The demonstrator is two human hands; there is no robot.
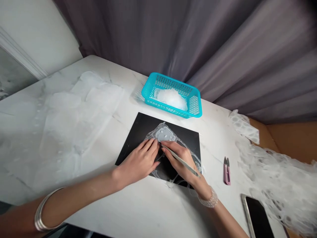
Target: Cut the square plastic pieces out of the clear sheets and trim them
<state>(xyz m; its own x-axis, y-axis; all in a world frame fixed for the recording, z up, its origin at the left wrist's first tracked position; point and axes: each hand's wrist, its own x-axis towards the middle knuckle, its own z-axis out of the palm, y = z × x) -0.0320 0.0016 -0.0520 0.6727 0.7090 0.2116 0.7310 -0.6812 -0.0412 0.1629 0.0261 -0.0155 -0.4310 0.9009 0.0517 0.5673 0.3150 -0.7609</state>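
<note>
A translucent white lace-like piece (164, 134), with a grey-white shape inside its outline, lies on a black mat (135, 132). Thin looping strips trail from it to the right and toward the mat's front edge. My left hand (141, 158) rests palm down on the near edge of the piece, fingers stretched together and thumb apart. My right hand (179, 158) grips a slim grey tool (184, 163) that looks like tweezers. Its dark tip meets the piece right beside my left fingertips, and the exact contact is partly hidden by my fingers.
Behind the mat stands a turquoise basket (170, 110) holding white translucent pieces (170, 98). Sheer white sheets (81, 112) cover the table's left side. At right lie pink thread snips (227, 173), a phone (259, 215) and a heap of white netted scraps (279, 178).
</note>
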